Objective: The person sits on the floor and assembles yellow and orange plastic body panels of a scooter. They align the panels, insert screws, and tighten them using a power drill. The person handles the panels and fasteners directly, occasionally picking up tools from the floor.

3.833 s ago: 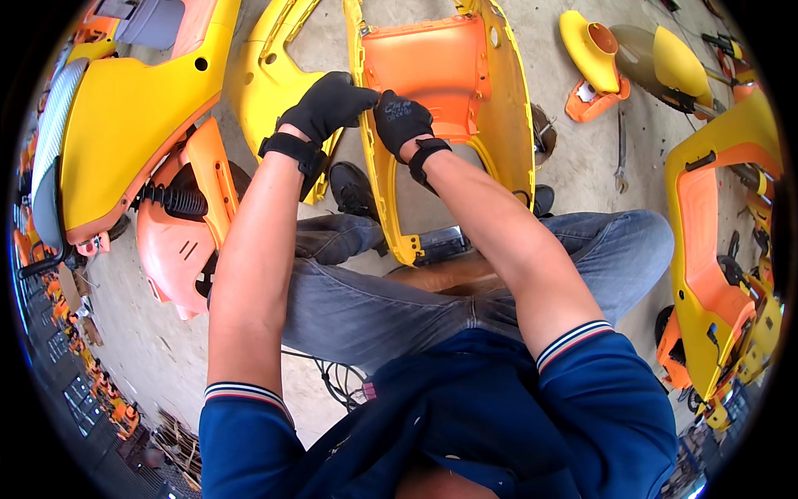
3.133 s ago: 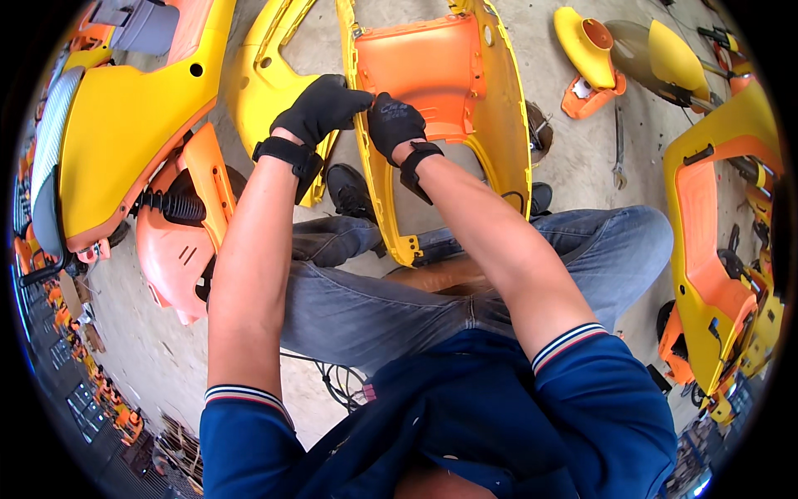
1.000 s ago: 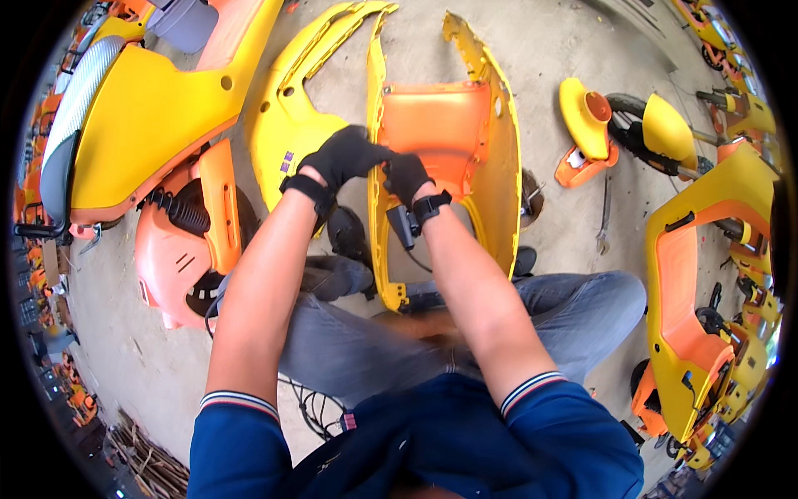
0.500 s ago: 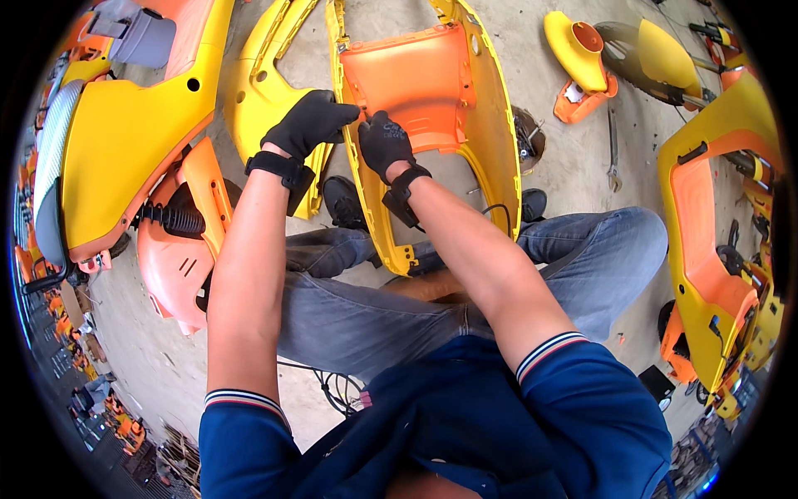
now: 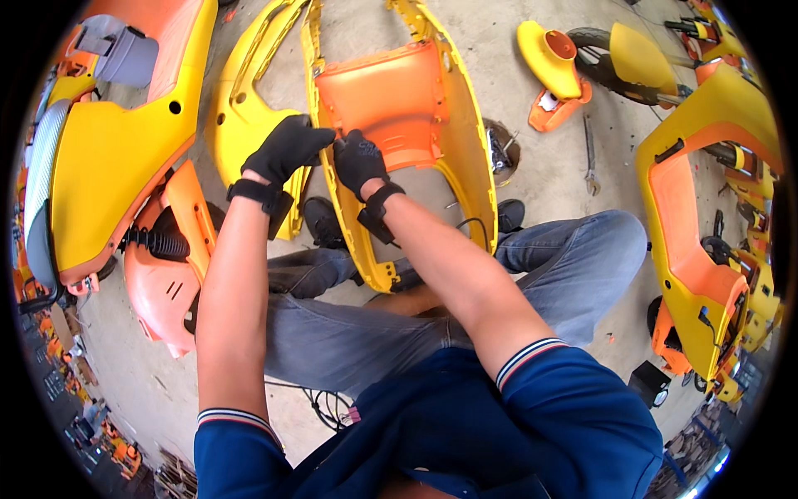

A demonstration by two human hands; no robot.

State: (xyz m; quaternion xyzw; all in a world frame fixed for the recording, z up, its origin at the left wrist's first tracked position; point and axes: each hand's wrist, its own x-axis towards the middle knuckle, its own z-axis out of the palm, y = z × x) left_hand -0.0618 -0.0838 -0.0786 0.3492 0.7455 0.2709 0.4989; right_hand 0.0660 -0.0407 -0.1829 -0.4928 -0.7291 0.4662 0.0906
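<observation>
A long yellow body frame (image 5: 471, 116) stands between my legs, with an orange panel (image 5: 386, 91) fitted across its inside. Both my hands wear black gloves and meet at the frame's left edge, beside the panel's left side. From outside that edge, my left hand (image 5: 287, 151) reaches in with its fingers closed, fingertips over the rim. My right hand (image 5: 359, 163) is on the inner side, curled, its fingertips close to the left ones. Whatever is pinched between them is too small or hidden to make out.
A curved yellow panel (image 5: 229, 125) lies behind my left hand. A large yellow-and-orange scooter body (image 5: 108, 166) stands left, above a pink-orange cover (image 5: 158, 291). To the right are a round bin of hardware (image 5: 504, 154), a wrench (image 5: 590, 158) and another scooter body (image 5: 690, 224).
The whole view has shifted slightly, so things appear lower and more to the left. My hands stay at the same spot on the frame's left edge.
</observation>
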